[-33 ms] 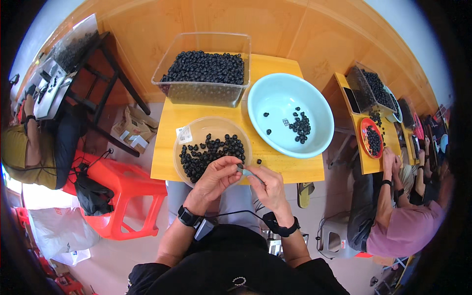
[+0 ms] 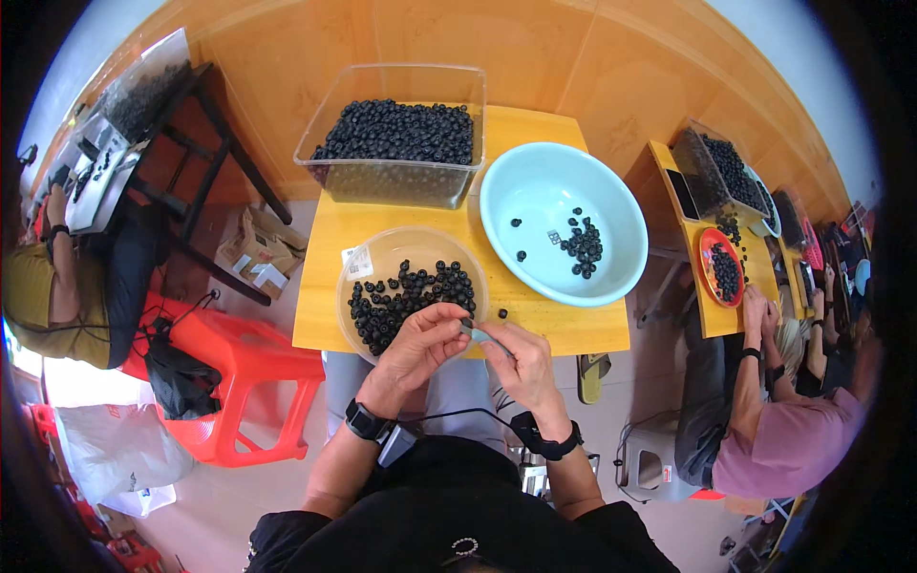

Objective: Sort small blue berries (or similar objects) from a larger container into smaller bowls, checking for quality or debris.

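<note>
My left hand (image 2: pixel 420 346) pinches a small black round part (image 2: pixel 467 323) between thumb and forefinger, above the near rim of a shallow clear bowl (image 2: pixel 382 246). Close against it, my right hand (image 2: pixel 521 363) is closed, its fingertips meeting the part; a thin, pale greyish thing (image 2: pixel 479 334) shows at them, too small to name. Many black ring-like parts (image 2: pixel 411 294) lie in the clear bowl. A light blue basin (image 2: pixel 511 253) to the right holds a smaller cluster of black parts (image 2: pixel 583 248). One loose black part (image 2: pixel 502 313) sits on the yellow table (image 2: pixel 564 329) between them.
A clear plastic bin (image 2: pixel 392 181) heaped with black parts stands at the table's back, near a wooden wall. On the left are a red stool (image 2: pixel 239 368) and a cardboard box (image 2: pixel 263 248). Co-workers sit at other tables left and right; a red plate (image 2: pixel 707 277) is on the right one.
</note>
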